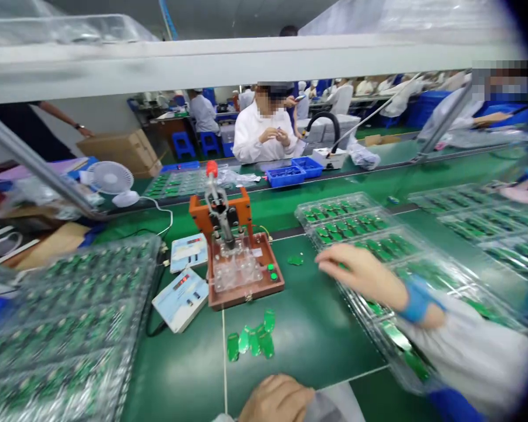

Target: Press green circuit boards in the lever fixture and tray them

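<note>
Head view. Right hand [361,275], blue band on the wrist [418,300], sits over a clear plastic tray [356,252] of green circuit boards, angled across the right of the tabletop [305,346]. Grip open, fingers loosely curled, nothing clamped; fingertips [323,256] look to be at or on the tray's near edge, contact hard to confirm. Left hand [275,400] is cut off by the bottom edge, knuckles up, grip unreadable, nearest to loose green boards [251,341] lying flat in a small cluster. Open green surface lies between those boards and the tray. One more board [295,259] sits just beside an orange press fixture [222,234] with a red-topped handle. Two digital controllers [180,299] sit left of the fixture. A blurred stack of full trays [66,328] fills the left edge. A co-worker [264,129] sits across the tabletop, blue bins [286,174] in front.
</note>
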